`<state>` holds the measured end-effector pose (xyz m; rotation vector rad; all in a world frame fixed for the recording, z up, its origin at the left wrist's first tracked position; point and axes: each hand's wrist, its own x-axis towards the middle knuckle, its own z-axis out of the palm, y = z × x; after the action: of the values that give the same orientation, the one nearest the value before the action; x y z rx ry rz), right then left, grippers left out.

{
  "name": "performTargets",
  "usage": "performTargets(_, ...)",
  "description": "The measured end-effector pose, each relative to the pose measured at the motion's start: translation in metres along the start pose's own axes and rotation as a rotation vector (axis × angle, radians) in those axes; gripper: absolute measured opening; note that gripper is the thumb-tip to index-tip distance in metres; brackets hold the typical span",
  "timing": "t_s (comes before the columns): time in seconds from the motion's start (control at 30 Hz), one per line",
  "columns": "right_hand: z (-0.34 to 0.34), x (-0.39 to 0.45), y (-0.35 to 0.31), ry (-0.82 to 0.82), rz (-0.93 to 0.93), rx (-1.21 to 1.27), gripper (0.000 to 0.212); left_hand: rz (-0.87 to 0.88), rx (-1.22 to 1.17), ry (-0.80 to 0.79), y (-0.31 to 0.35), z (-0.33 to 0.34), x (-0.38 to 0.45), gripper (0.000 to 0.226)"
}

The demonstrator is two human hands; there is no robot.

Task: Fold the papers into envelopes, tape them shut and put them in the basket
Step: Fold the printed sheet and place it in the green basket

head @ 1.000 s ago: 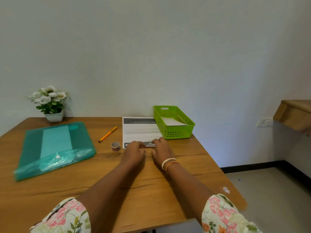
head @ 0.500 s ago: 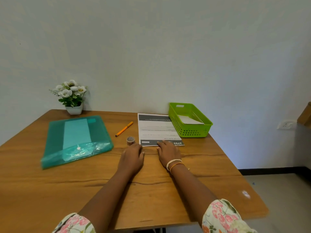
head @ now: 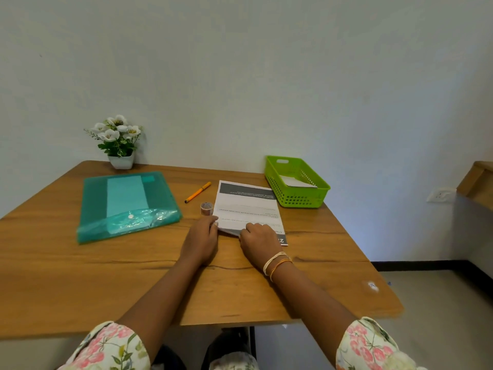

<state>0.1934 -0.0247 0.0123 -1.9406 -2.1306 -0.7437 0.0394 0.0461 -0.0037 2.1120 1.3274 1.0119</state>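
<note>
A printed white paper with dark bands lies on the wooden table, its near left corner lifted off the surface. My left hand pinches that near left corner. My right hand grips the near edge a little to the right, covering part of the dark band. A small roll of tape stands just left of the paper, beyond my left hand. The green basket sits at the far right of the table, with a folded white paper inside it.
A teal plastic folder lies on the left half of the table. An orange pen rests between folder and paper. A white pot of flowers stands at the back left against the wall. The table's right edge drops to the floor.
Both hands went from resting flat on the paper's near edge to gripping it; the near left corner now lifts off the table. The camera view shifted down and left.
</note>
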Motion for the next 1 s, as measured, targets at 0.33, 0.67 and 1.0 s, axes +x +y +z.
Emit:
performTargets(0.33, -0.032, -0.01, -0.061, -0.116, 0.004, 0.218, 0.017, -0.19, -0.323, 0.203, 0.004, -0.025, -0.018, 0.024)
performTargets(0.67, -0.043, 0.005, -0.067, -0.261, 0.047, 0.607, 0.026, -0.295, -0.495, 0.036, -0.016, -0.05, -0.014, 0.045)
performTargets(1.0, -0.012, -0.01, -0.032, -0.466, 0.264, 0.245, 0.061, -0.384, -0.592, -0.002, -0.02, -0.045, -0.006, 0.043)
